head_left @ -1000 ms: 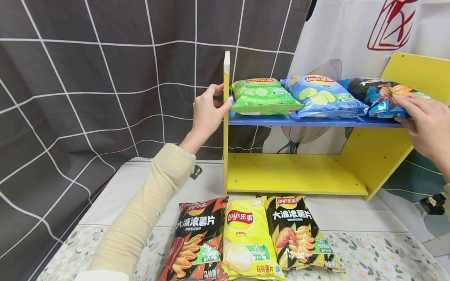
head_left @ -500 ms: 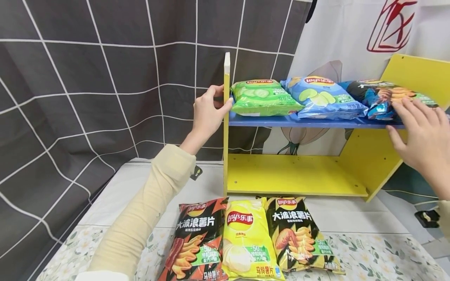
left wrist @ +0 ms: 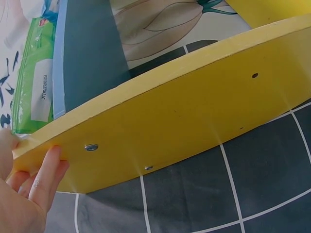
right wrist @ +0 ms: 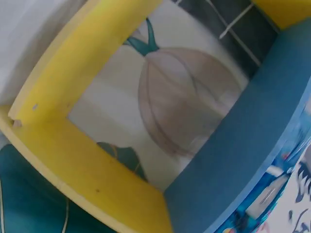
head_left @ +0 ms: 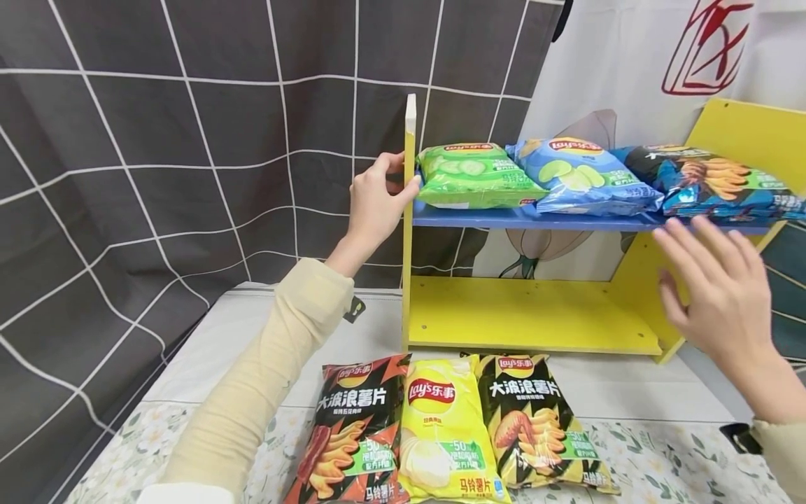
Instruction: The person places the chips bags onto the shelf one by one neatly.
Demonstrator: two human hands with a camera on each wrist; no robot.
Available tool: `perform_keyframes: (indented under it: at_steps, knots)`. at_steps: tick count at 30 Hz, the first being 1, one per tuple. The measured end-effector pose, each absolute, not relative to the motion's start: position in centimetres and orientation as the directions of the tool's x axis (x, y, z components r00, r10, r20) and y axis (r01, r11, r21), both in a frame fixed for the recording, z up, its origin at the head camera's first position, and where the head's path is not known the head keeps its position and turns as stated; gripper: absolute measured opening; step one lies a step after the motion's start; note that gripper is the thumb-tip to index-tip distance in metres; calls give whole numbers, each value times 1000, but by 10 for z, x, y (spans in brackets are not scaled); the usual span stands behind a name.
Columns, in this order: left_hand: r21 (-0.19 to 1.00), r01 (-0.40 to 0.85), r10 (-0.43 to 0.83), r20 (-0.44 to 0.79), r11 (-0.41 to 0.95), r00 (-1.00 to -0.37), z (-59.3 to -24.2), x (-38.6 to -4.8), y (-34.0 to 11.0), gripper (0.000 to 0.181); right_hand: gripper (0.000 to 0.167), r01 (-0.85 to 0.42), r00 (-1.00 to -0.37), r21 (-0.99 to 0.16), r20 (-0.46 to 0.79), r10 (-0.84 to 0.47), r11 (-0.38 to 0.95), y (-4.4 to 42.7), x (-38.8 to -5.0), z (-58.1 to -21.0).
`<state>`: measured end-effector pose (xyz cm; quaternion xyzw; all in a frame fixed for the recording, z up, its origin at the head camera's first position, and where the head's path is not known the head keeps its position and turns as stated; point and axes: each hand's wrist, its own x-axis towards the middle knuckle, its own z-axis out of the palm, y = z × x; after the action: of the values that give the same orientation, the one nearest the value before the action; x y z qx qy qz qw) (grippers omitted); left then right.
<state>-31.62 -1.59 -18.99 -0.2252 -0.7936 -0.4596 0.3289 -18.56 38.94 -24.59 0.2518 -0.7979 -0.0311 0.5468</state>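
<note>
My left hand (head_left: 380,204) grips the left side panel of the yellow shelf unit (head_left: 408,280), thumb at its front edge and fingers on its outer face; the left wrist view shows the hand (left wrist: 34,189) there too. The blue upper board (head_left: 535,220) carries a green chip bag (head_left: 475,178), a light blue bag (head_left: 582,175) and a dark blue bag (head_left: 711,178), side by side. My right hand (head_left: 724,294), fingers spread and holding nothing, is in the air below and in front of the dark blue bag.
On the table (head_left: 208,364) before the shelf lie a red and black bag (head_left: 359,427), a yellow bag (head_left: 441,427) and a black and gold bag (head_left: 535,420). The shelf's lower yellow board (head_left: 522,311) lies behind them. A dark checked curtain (head_left: 189,140) hangs behind on the left.
My right hand has come off the dark blue bag and moved down and left, leaving the bag on the blue board. My left hand keeps its grip on the panel.
</note>
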Motion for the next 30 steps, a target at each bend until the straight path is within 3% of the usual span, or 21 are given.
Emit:
perform_keyframes:
  at_steps: [5, 8, 22, 30]
  knots:
    - [593, 656, 52, 722, 467, -690, -191, -316, -15, 38, 44, -426, -200, 443, 804, -560, 789, 366, -178, -264]
    - [597, 657, 55, 719, 460, -692, -192, -316, -15, 38, 43, -455, -196, 458, 785, -588, 764, 357, -175, -277]
    - [583, 664, 46, 734, 467, -677, -188, -315, -15, 38, 47, -607, -341, 395, 654, -675, 689, 323, -159, -358]
    - [596, 651, 45, 720, 470, -692, -188, -314, -16, 38, 46, -670, -386, 336, 603, -698, 662, 316, -141, -387]
